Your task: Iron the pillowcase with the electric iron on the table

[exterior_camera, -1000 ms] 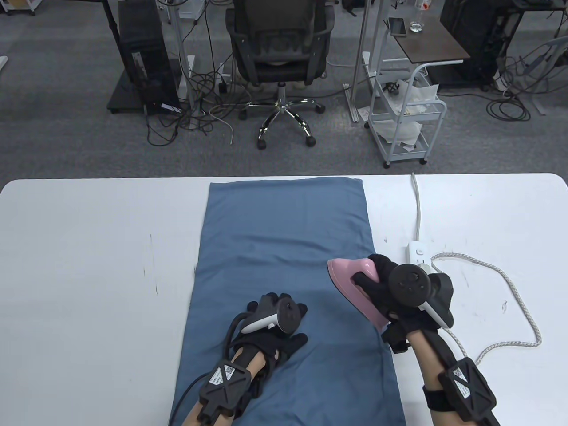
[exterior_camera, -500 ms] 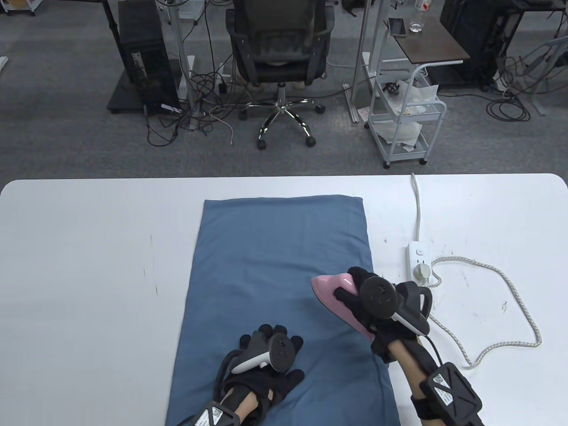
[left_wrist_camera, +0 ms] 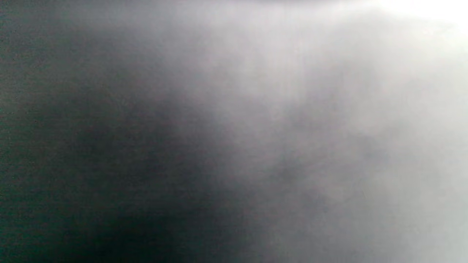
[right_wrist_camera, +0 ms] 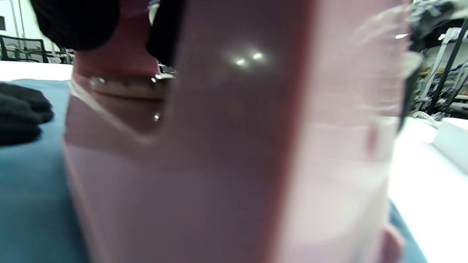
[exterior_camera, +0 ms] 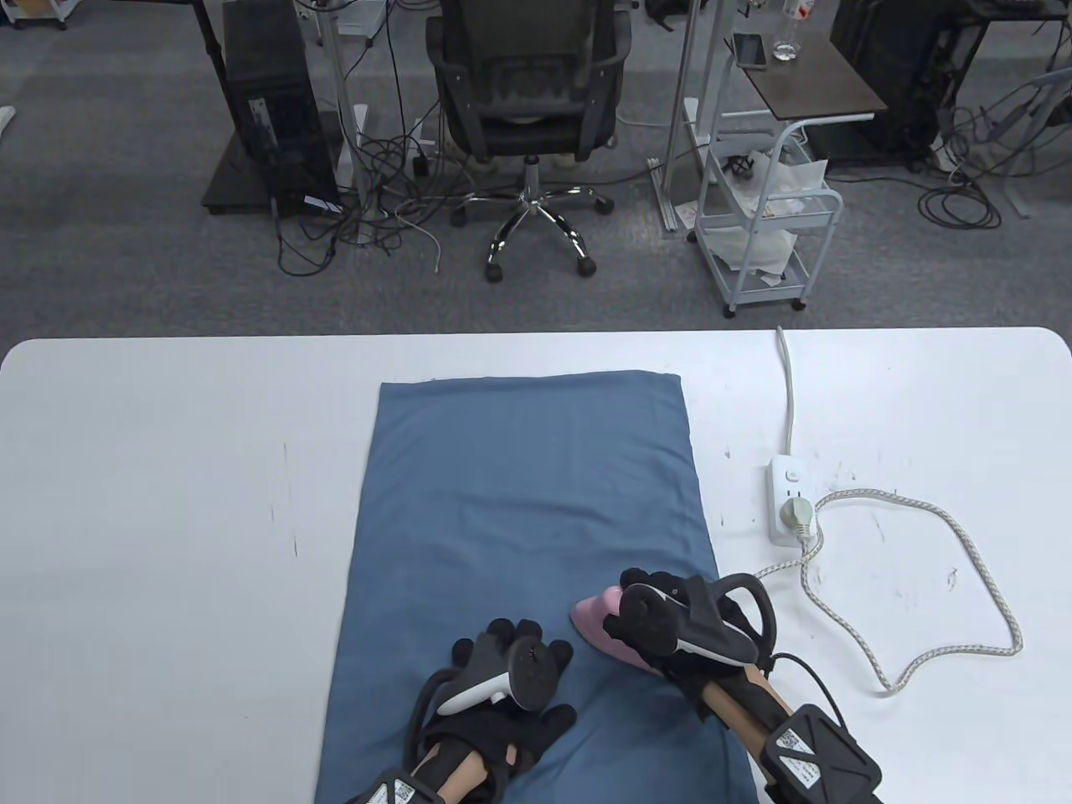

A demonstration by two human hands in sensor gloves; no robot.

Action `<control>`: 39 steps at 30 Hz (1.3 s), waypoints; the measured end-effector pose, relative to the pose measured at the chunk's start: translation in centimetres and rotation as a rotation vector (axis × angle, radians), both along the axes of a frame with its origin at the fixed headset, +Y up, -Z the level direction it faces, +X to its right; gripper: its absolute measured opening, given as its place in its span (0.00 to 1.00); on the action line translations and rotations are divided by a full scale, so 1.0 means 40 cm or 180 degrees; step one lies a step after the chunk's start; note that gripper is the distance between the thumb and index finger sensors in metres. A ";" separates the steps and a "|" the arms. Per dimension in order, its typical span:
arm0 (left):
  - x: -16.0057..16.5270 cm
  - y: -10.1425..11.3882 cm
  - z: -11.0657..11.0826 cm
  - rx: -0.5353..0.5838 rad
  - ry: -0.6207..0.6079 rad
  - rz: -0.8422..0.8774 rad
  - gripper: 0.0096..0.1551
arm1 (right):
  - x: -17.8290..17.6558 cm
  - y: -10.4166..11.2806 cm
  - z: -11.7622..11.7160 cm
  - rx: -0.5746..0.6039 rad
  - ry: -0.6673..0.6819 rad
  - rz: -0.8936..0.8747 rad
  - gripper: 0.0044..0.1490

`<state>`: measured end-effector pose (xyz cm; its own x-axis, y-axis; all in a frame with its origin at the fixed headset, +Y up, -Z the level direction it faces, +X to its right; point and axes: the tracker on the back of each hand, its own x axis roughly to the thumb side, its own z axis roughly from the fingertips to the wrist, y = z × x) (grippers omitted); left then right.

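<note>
At the near edge, the left hand rests flat with fingers spread on the blue pillowcase. At its 3 o'clock, the right hand grips the pink iron on the cloth. Toward 1 o'clock lies a power strip on the table.

A pink iron filled most of the right wrist view, black gloved fingers wrapped over its top at the upper left, blue pillowcase beneath it, another black glove at the left edge, and white table at the right.
</note>
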<state>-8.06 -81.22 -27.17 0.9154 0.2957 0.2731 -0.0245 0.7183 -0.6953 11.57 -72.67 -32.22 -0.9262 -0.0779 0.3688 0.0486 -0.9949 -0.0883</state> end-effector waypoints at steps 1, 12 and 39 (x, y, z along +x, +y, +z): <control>0.000 0.000 0.000 0.0006 -0.0002 -0.0002 0.45 | -0.003 -0.003 -0.007 0.0018 0.0018 -0.0023 0.40; 0.000 0.000 0.001 0.0000 0.0000 -0.0015 0.45 | 0.016 -0.005 -0.249 0.0130 -0.1012 0.0050 0.41; 0.000 -0.003 0.000 -0.0008 -0.0006 -0.0009 0.45 | -0.058 -0.003 -0.211 0.0016 -0.0632 -0.0101 0.36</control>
<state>-8.06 -81.34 -27.15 0.9157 0.2938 0.2742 -0.0212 0.7166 -0.6972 9.23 -72.77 -40.66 -0.9827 -0.0490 0.1784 0.0342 -0.9958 -0.0850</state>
